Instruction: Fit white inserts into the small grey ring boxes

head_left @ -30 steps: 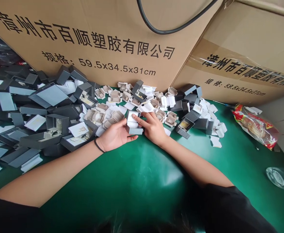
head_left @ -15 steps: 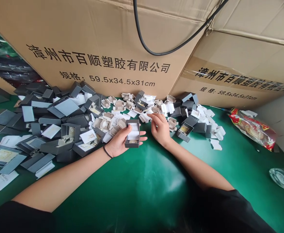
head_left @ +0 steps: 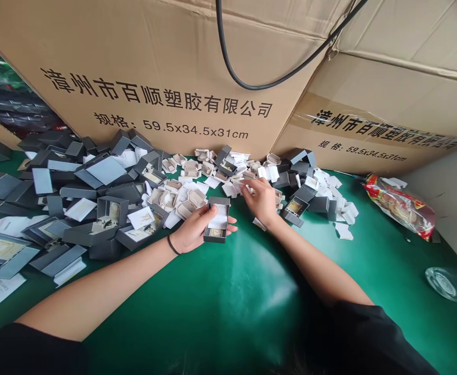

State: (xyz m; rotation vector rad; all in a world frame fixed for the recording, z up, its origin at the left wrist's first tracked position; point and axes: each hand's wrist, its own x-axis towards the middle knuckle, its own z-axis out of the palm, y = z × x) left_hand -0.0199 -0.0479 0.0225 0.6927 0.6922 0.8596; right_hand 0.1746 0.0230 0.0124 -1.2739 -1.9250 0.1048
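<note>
Cardboard cartons [head_left: 154, 52] printed with black lettering [head_left: 158, 101] stand behind a green tabletop [head_left: 228, 302], where dark gray boxes [head_left: 105, 172] lie heaped on the left beside scattered paperboard inserts [head_left: 191, 169]. A person's left hand [head_left: 191, 229] grips a small open box [head_left: 217, 226] above the table, thumb over its edge. Just beside it, the right hand [head_left: 262, 200] reaches fingers bent toward the inserts; whether it pinches one cannot be told.

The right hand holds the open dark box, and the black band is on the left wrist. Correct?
No: the left hand holds the open dark box, as the head view shows. The black band is on the left wrist.
</note>
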